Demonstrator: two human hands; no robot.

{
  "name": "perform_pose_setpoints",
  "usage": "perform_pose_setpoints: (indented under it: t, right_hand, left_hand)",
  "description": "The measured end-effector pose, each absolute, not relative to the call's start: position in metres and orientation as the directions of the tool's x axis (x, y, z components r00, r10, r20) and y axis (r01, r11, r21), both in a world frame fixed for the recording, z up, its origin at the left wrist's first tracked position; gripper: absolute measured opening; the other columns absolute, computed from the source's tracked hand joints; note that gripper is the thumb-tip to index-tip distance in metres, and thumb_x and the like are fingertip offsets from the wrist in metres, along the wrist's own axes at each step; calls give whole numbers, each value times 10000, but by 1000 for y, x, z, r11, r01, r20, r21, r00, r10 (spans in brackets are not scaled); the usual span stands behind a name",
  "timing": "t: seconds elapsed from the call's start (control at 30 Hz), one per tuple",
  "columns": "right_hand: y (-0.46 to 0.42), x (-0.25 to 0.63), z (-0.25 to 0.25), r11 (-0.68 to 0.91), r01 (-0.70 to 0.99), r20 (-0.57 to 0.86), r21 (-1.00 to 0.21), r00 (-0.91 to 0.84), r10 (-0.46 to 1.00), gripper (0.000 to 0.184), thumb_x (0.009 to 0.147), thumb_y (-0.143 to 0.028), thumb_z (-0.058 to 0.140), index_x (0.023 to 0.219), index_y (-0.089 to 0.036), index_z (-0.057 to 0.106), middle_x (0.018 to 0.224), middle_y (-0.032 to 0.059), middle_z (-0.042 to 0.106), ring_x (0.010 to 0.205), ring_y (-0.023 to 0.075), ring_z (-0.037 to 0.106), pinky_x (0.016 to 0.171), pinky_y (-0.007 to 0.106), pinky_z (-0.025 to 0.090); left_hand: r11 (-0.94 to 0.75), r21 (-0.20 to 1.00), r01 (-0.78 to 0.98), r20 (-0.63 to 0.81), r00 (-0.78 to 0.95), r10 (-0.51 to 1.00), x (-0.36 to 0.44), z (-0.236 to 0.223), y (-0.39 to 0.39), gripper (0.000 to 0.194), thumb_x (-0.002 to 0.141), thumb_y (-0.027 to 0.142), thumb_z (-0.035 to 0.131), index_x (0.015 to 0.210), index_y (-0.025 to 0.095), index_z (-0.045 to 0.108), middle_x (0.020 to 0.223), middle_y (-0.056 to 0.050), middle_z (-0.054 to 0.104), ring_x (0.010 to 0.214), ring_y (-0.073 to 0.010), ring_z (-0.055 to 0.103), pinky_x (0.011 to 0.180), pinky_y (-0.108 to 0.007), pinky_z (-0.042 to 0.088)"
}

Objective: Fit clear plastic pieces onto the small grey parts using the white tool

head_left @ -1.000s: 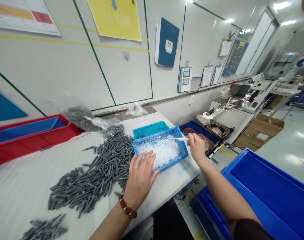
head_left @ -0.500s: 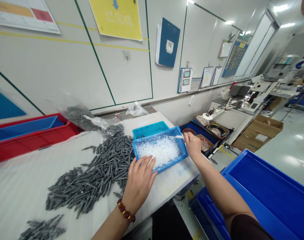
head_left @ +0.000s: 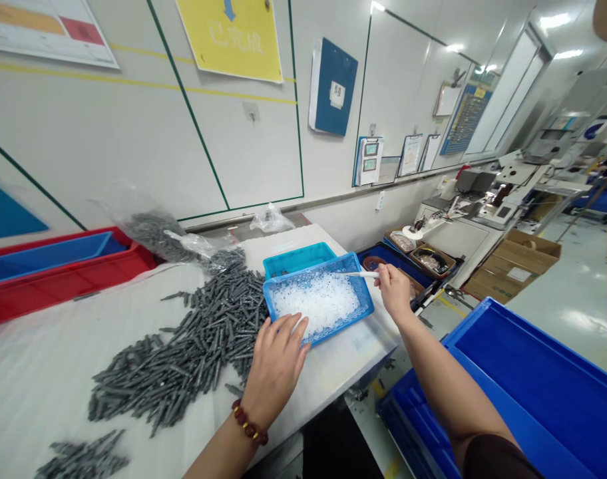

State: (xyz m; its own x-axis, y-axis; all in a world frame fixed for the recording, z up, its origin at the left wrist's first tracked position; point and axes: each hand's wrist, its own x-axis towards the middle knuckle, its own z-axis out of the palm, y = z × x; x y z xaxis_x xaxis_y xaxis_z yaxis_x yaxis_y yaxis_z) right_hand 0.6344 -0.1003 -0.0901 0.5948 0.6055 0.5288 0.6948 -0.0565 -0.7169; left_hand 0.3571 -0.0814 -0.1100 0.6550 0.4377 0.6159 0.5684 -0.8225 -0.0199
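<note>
The left hand (head_left: 276,362) lies across the near rim of a blue plastic tray (head_left: 369,303) at the middle of the counter (head_left: 44,392), its grip wide and holding nothing. The right hand (head_left: 394,291) keeps a narrow grip on a slim white tool (head_left: 366,274), tip over the tray. The tiny white plastic pieces (head_left: 316,301) heaped inside look light, stiff and slippery, best taken singly from the pile's edge. Grey rod-like parts (head_left: 184,352) lie scattered left of the tray.
</note>
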Motion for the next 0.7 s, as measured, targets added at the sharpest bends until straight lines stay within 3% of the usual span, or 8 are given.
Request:
perform_pose_setpoints:
  t: [0.43, 0.7]
  right_hand:
    - [-134, 644, -99, -121, 787, 558, -605, 528, 640, 485, 921, -487, 293, 691, -188, 598, 515, -1, 569, 504, 141, 533, 548, 232, 350]
    - [-136, 636, -113, -147, 824, 580, -547, 500, 644, 494, 926, -471, 286, 650, -194, 588, 513, 6, 588, 505, 145, 553, 532, 230, 345]
  left_hand:
    - [-819, 20, 574, 595, 652, 471, 350, -117, -81, 276, 909, 213, 410, 1136, 148, 552, 1097, -104, 628, 1018, -231, 561, 981, -440, 352]
    - [-836, -1, 549, 613, 660, 433, 352, -118, -82, 269, 912, 206, 396, 1129, 143, 543, 1082, -104, 626, 1005, -230, 555, 968, -433, 350]
